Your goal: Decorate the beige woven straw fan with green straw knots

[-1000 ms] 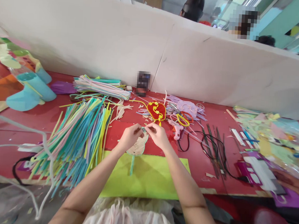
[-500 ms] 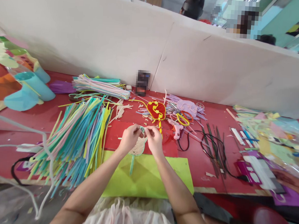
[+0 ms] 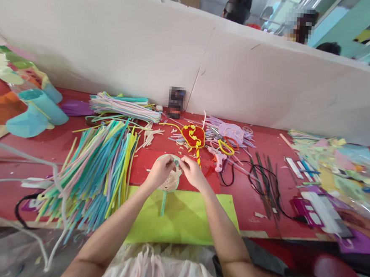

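Note:
A small fan-shaped piece of cream pipe cleaners [image 3: 171, 182] with a pale green edge and a green handle [image 3: 163, 202] lies in front of me. My left hand [image 3: 161, 170] is closed in a pinch at its upper part, on the green pipe cleaner edging [image 3: 176, 161]. From the other side my right hand [image 3: 193, 171] pinches the same edging, fingertips close to the left ones. My fingers hide some of the fan's top. Beyond my hands lies a red fan-shaped piece [image 3: 197, 138] with yellow twisted trim.
A big heap of pastel pipe cleaners [image 3: 97, 170] spreads on the left, with another bundle [image 3: 126, 109] behind. Scissors [image 3: 225, 146], a pink glue gun [image 3: 219, 161] and a power strip [image 3: 323, 213] lie rightward. A lime-green sheet [image 3: 181, 227] covers the front edge. Another person's hand [image 3: 361, 222] shows far right.
My right hand has turned slightly, its fingers reaching further left over the fan. A pale green curve of edging now shows above my left hand. The rest looks unchanged.

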A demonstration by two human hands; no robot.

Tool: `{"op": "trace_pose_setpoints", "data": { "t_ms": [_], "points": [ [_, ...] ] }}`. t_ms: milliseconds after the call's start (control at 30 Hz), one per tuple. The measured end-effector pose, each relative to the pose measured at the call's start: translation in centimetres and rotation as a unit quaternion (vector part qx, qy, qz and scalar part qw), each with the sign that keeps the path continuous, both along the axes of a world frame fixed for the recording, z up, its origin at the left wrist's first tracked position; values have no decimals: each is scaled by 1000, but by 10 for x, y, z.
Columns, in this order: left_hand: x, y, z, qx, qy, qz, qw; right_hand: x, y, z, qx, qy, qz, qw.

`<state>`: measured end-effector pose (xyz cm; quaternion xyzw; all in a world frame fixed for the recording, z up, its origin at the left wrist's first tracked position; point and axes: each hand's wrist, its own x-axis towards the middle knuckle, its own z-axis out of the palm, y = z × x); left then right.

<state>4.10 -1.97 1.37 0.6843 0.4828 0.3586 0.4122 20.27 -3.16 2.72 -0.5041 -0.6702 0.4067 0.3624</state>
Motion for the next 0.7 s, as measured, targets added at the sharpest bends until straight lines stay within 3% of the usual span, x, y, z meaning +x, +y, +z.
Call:
{"op": "trace_pose_setpoints", "data": {
  "t_ms": [200,300,467,700],
  "points": [
    [-2,2,-2,-6,0,-15,1000,-4,-6,-4,23,20,-28,999],
    [-3,1,0,0,-13,-13,1000,-8,-8,-8,-13,77,-38,996],
    [-4,-2,3,-7,-46,-43,998,-11,-8,-10,-83,183,-19,979],
    [-6,-2,5,9,-24,-63,998,-3,-7,-3,-113,165,38,979]
  ]
}}
